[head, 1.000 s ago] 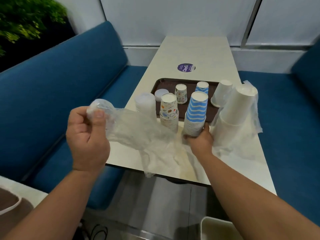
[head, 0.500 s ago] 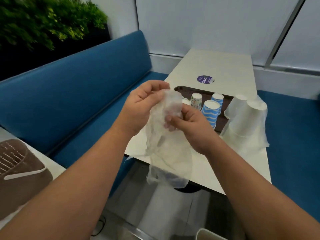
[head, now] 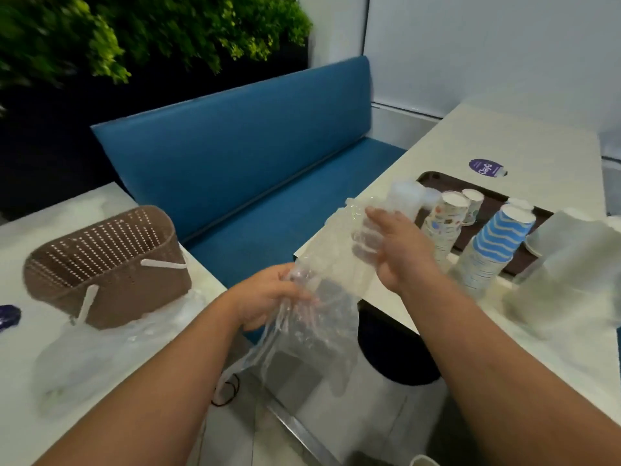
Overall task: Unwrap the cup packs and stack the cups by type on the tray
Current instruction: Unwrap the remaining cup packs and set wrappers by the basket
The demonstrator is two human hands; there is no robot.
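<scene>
At the far left, on a pale side table (head: pixel 20 381), sits a brown perforated basket (head: pixel 111 264) with white handles, and a heap of clear plastic (head: pixel 100 351) lies on the table just near of it. A blue bench (head: pixel 255 156) runs behind, with green foliage (head: pixel 134 28) above its back. In the middle, over the gap between the tables, the person holds an empty clear wrapper (head: pixel 312 317): the left hand (head: pixel 268 297) has its fingers curled around the bunched lower part, while the right hand (head: pixel 393 247) is spread with fairly straight fingers against the wrapper's upper end; whether it pinches the film cannot be told. To the right, on the main table (head: pixel 504 139), a dark brown tray (head: pixel 437 183) carries a few single upturned cups. Just near of the tray stand a stack of clear plastic cups (head: pixel 405 196), a stack of patterned paper cups (head: pixel 443 227) and a blue wavy-striped stack (head: pixel 494 247). Farthest right, blurred white cups (head: pixel 568 260) lie tilted in plastic wrap. A round purple sticker (head: pixel 484 168) sits beyond the tray.
</scene>
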